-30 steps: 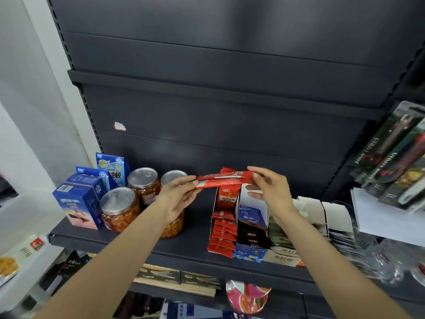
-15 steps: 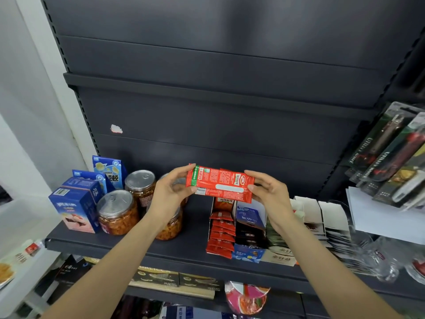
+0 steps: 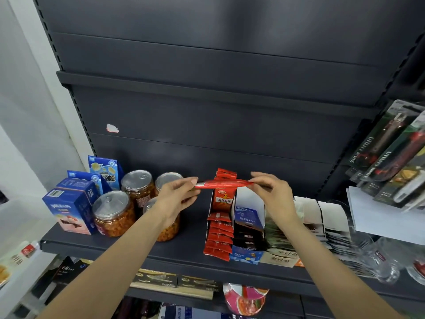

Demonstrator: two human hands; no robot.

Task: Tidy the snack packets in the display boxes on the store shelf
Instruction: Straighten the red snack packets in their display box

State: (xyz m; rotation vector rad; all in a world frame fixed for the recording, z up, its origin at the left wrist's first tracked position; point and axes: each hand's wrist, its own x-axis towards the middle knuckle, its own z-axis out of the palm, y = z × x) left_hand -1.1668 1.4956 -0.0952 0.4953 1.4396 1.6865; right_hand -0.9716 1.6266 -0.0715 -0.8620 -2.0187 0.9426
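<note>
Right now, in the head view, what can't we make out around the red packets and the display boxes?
- Flat red snack packets pinched between left hand and right hand: seen edge-on, so count and print unreadable.
- Tall red cardboard display box: held packets cross its upper part.
- Green packet row: right forearm covers its back.
- Clear glass items: blurred near the right edge.
</note>
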